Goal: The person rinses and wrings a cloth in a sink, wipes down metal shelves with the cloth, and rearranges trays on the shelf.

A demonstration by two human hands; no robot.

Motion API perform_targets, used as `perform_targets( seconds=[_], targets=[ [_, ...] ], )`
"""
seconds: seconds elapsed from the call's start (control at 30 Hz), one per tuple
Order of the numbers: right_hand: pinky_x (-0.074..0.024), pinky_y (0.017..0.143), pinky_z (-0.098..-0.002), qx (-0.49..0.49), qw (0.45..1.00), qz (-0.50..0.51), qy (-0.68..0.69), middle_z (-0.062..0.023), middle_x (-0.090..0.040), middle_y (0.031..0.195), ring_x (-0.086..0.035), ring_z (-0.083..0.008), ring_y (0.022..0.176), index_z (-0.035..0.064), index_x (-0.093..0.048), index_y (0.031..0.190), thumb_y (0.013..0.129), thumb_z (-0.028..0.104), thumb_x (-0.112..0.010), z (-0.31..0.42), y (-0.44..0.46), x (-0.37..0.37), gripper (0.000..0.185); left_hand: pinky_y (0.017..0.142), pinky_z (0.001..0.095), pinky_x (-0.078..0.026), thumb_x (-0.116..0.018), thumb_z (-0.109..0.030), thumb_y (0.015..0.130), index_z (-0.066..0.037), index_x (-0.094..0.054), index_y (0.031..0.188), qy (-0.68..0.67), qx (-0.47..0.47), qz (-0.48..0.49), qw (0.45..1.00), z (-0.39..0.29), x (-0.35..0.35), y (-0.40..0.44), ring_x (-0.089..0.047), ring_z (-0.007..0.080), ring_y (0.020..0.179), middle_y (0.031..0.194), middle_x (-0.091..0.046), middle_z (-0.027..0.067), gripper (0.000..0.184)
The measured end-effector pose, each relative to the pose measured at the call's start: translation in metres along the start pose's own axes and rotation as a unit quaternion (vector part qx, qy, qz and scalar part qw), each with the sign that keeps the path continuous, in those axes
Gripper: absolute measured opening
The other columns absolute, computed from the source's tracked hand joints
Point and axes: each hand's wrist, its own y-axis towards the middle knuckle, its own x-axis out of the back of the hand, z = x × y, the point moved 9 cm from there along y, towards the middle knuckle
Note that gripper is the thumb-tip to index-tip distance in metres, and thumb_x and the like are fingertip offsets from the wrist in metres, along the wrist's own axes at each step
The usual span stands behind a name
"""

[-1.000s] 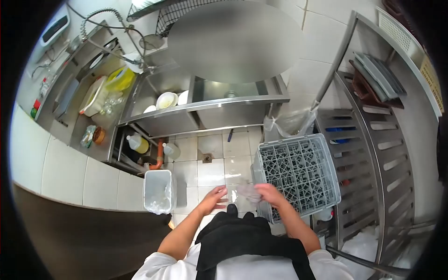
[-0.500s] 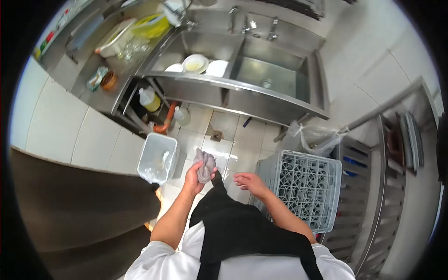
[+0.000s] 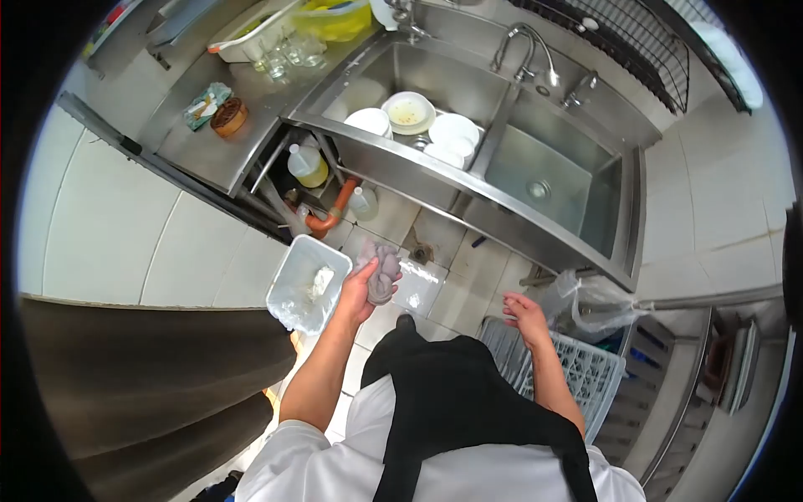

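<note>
A crumpled greyish cloth is gripped in my left hand, in front of my body. Just left of that hand stands a clear-lined plastic bin with some white waste inside. My right hand holds nothing; its fingers are apart and slightly bent, above the grey glass rack. Ahead, the left sink basin has several white plates and bowls in it, among them a plate with yellowish food bits.
The right sink basin has a tap behind it. On the left counter are a brown round container, glasses and a yellow tub. Below are a jug of yellow liquid and an orange pipe. A plastic bag hangs at right.
The view has swung and come nearer the sinks. My right hand has moved away to the right, from beside the cloth to over the rack. The cloth stays in my left hand.
</note>
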Motion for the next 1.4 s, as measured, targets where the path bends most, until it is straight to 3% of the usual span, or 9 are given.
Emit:
perform_targets(
  seconds=[0.3, 0.47, 0.67, 0.77, 0.87, 0.97, 1.1, 1.27, 1.4],
  targets=[
    [-0.0419, 0.087, -0.0282, 0.255, 0.931, -0.233, -0.117, -0.0094, -0.061, 0.106, -0.056, -0.0171, 0.096, -0.0014, -0.057, 0.112, 0.087, 0.011, -0.055, 0.107, 0.124, 0.130, 0.028, 0.087, 0.0472, -0.046, -0.046, -0.024, 0.090, -0.004, -0.034, 0.133, -0.091, -0.081, 0.046, 0.992, -0.064, -0.072, 0.058, -0.052, 0.0346, 0.111, 0.125, -0.048, 0.0163, 0.049],
    [-0.0423, 0.089, -0.0294, 0.212, 0.945, -0.215, -0.127, -0.0111, -0.061, 0.103, -0.056, -0.0183, 0.097, -0.0024, -0.058, 0.109, 0.087, 0.009, -0.052, 0.133, 0.222, 0.174, 0.025, 0.088, 0.0438, -0.046, -0.043, -0.018, 0.092, -0.009, -0.034, 0.133, -0.124, -0.100, -0.001, 0.987, -0.101, -0.105, 0.110, -0.054, 0.0255, 0.107, 0.120, -0.052, 0.0101, 0.043],
    [-0.0381, 0.051, -0.0234, -0.097, 0.983, -0.117, 0.100, 0.0029, -0.044, 0.061, -0.047, -0.0112, 0.056, 0.0145, -0.055, 0.074, 0.088, 0.029, -0.050, 0.038, 0.347, 0.220, 0.021, 0.092, 0.0377, -0.044, -0.044, -0.015, 0.091, -0.006, -0.038, 0.130, -0.086, -0.162, -0.031, 0.983, -0.141, -0.139, 0.190, -0.054, 0.0219, 0.105, 0.116, -0.053, 0.0087, 0.040],
    [-0.0415, 0.055, -0.0297, -0.238, 0.924, -0.121, 0.273, 0.0000, -0.048, 0.064, -0.051, -0.0160, 0.062, 0.0137, -0.052, 0.071, 0.087, 0.028, -0.048, -0.032, 0.409, 0.222, 0.021, 0.091, 0.0391, -0.045, -0.041, -0.014, 0.092, -0.006, -0.038, 0.131, -0.061, -0.146, -0.092, 0.983, -0.140, -0.131, 0.239, -0.056, 0.0239, 0.103, 0.118, -0.054, 0.0095, 0.040],
    [-0.0430, 0.074, -0.0402, -0.057, 0.908, 0.146, 0.388, -0.0099, -0.054, 0.092, -0.052, -0.0254, 0.083, 0.0055, -0.054, 0.095, 0.087, 0.026, -0.045, 0.075, 0.415, 0.110, 0.024, 0.091, 0.0353, -0.044, -0.044, -0.021, 0.092, -0.003, -0.037, 0.132, 0.047, -0.138, -0.175, 0.974, -0.126, -0.111, 0.303, -0.053, 0.0232, 0.106, 0.118, -0.053, 0.0126, 0.044],
    [-0.0359, 0.091, -0.0424, -0.165, 0.843, 0.287, 0.424, -0.0133, -0.048, 0.116, -0.046, -0.0294, 0.105, 0.0062, -0.046, 0.116, 0.091, 0.031, -0.042, 0.180, 0.381, -0.004, 0.036, 0.093, 0.0330, -0.040, -0.047, -0.027, 0.092, -0.001, -0.038, 0.130, 0.175, -0.117, -0.240, 0.948, -0.119, -0.132, 0.341, -0.052, 0.0266, 0.106, 0.121, -0.053, 0.0135, 0.046],
    [-0.0320, 0.101, -0.0436, -0.054, 0.847, 0.411, 0.332, -0.0178, -0.040, 0.134, -0.041, -0.0330, 0.120, 0.0065, -0.033, 0.136, 0.093, 0.035, -0.044, 0.299, 0.342, -0.086, 0.053, 0.092, 0.0330, -0.039, -0.046, -0.033, 0.092, 0.000, -0.046, 0.124, 0.351, -0.090, -0.210, 0.908, -0.116, -0.157, 0.404, -0.054, 0.0279, 0.099, 0.115, -0.056, 0.0165, 0.045],
    [-0.0337, 0.098, -0.0424, -0.006, 0.923, 0.323, 0.210, -0.0153, -0.040, 0.135, -0.043, -0.0298, 0.120, 0.0066, -0.038, 0.133, 0.092, 0.035, -0.047, 0.324, 0.345, -0.058, 0.051, 0.045, 0.0364, -0.050, -0.051, -0.020, 0.088, 0.002, -0.055, 0.107, 0.256, -0.075, -0.228, 0.936, -0.135, -0.181, 0.410, -0.060, 0.0260, 0.080, 0.096, -0.060, 0.0138, 0.029],
    [-0.0348, 0.097, -0.0409, 0.003, 0.979, 0.154, 0.136, -0.0135, -0.040, 0.136, -0.043, -0.0271, 0.120, 0.0079, -0.040, 0.133, 0.090, 0.034, -0.050, 0.272, 0.368, 0.040, 0.051, 0.045, 0.0323, -0.051, -0.058, -0.010, 0.081, 0.001, -0.055, 0.108, 0.326, -0.109, -0.223, 0.912, -0.158, -0.177, 0.404, -0.061, 0.0217, 0.070, 0.090, -0.062, 0.0131, 0.029]
  ],
)
